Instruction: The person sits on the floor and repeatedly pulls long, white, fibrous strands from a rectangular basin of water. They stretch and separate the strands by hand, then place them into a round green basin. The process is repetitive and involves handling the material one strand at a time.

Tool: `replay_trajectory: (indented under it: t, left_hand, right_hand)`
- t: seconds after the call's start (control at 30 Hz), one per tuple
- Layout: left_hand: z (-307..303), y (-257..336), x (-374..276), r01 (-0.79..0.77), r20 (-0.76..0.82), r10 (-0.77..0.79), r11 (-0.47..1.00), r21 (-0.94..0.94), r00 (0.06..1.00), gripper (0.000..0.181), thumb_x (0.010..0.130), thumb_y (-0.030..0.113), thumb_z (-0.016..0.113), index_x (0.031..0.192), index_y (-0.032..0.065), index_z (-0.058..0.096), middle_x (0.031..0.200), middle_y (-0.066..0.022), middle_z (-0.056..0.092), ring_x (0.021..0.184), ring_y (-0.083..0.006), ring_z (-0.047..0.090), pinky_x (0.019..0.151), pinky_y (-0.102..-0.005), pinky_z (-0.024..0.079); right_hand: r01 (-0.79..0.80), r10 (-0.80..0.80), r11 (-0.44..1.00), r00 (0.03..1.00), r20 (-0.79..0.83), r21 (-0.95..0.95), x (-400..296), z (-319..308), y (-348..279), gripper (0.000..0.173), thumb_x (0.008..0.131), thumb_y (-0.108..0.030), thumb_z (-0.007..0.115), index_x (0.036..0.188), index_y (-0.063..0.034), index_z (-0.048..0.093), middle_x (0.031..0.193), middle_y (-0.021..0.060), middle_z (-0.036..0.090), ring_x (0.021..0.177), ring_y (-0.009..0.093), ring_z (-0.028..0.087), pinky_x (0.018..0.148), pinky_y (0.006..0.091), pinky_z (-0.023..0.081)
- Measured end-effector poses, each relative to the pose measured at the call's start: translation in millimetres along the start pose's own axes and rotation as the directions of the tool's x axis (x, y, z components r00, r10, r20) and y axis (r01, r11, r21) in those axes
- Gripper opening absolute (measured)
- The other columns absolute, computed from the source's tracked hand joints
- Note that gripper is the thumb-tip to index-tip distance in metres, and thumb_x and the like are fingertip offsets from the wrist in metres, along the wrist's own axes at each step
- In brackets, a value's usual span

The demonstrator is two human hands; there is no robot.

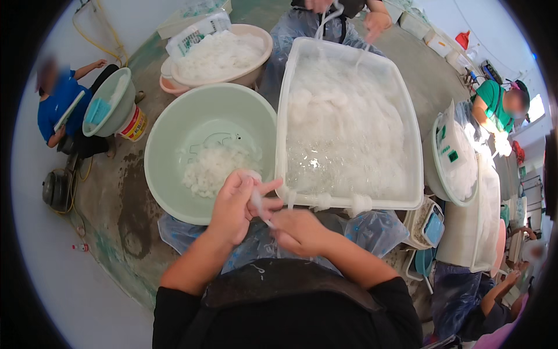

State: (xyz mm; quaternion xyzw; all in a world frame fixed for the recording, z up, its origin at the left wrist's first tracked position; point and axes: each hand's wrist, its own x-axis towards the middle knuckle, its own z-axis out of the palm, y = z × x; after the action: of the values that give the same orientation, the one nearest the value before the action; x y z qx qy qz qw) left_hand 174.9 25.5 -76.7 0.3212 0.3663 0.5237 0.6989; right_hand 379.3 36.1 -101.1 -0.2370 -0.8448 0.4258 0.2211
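Note:
A wet white strand point(258, 201), apparently natural casing, runs between my two hands. My left hand point(235, 203) pinches its upper part by the thumb, the other fingers spread towards the tub. Lower down, my right hand point(301, 231) has closed around the strand; its fingertips are blurred. Just beyond the left hand is a pale green basin point(174, 126) with a loose heap of short white pieces point(207, 174). To its right stands a white rectangular tub point(392, 204), filled with water and long white strands point(344, 131). Several strand ends point(361, 203) hang over its near rim.
Across the tub, a person's hand point(377, 24) holds strands. A beige basin point(267, 48) heaped with white material stands behind the green one. More people work at both sides, near a basin point(130, 94) at left and another point(429, 174) at right. Plastic sheeting point(375, 229) lies below the tub.

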Motion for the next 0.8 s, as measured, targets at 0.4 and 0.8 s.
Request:
replay_trajectory:
  t: [0.4, 0.8]
  left_hand:
    - [12, -26, -6, -0.522, 0.531, 0.170, 0.572, 0.633, 0.830, 0.025, 0.088, 0.025, 0.071, 0.110, 0.0143, 0.076, 0.162, -0.0144, 0.027, 0.151, -0.0418, 0.014, 0.121, -0.0508, 0.018]
    - [1, -27, 1, -0.267, 0.143, 0.225, 0.815, 0.514, 0.964, 0.025, 0.093, 0.024, 0.065, 0.110, 0.0094, 0.074, 0.106, -0.0058, 0.072, 0.114, -0.0339, 0.065, 0.120, -0.0530, 0.019]
  right_hand:
    - [0.192, -0.029, 0.451, 0.979, -0.201, 0.872, 8, -43, -25, 0.006, 0.077, -0.010, 0.057, 0.078, -0.0048, 0.057, 0.089, 0.0112, 0.056, 0.082, 0.027, 0.057, 0.082, 0.0421, 0.045]
    - [0.124, -0.167, 0.978, 0.946, -0.278, -0.167, 21, -7, 22, 0.016, 0.086, -0.010, 0.061, 0.100, -0.0018, 0.060, 0.098, 0.0181, 0.060, 0.095, 0.039, 0.056, 0.085, 0.0470, 0.045]
